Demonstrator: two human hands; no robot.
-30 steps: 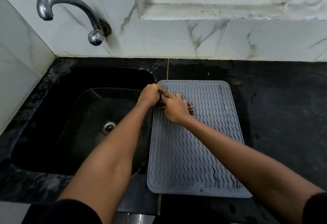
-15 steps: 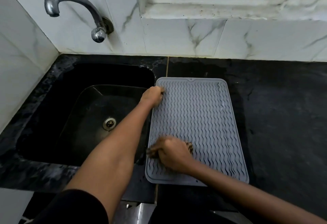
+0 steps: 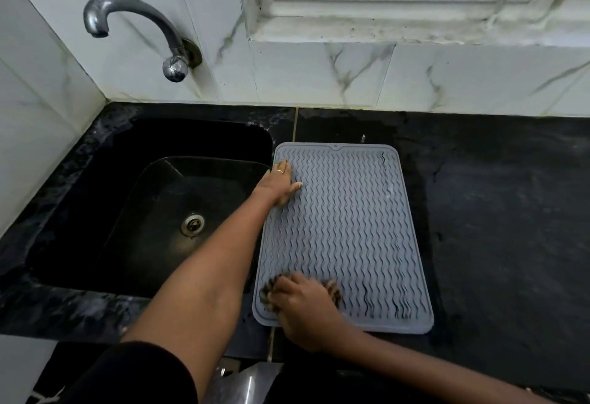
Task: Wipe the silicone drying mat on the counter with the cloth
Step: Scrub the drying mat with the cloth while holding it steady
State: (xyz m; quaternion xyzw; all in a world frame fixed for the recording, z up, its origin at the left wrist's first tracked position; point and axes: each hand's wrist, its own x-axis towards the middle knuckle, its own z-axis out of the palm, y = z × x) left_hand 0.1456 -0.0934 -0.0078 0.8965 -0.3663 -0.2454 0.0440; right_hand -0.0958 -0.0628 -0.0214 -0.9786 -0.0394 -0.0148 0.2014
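The grey silicone drying mat (image 3: 346, 237) lies flat on the black counter (image 3: 498, 218), its left edge just beside the black sink (image 3: 150, 205). The left hand (image 3: 277, 187) rests at the mat's far-left corner with its fingers straight and laid flat, pressing the mat down; half a second ago that hand looked more curled at the same corner, so it has flattened out while keeping its place. The right hand (image 3: 303, 306) sits at the near-left corner of the mat, fingers curled over a bunched, brown-striped cloth (image 3: 332, 288) and pressing it onto the ridges. The cloth is blurred, so its exact pattern is hard to make out. A second ago both hands were together near the far-left corner; the right hand has since carried the cloth down the left side to the near edge, where it was already half a second ago. A curved metal tap (image 3: 134, 20) projects from the marbled wall tiles (image 3: 351, 74) above the sink.
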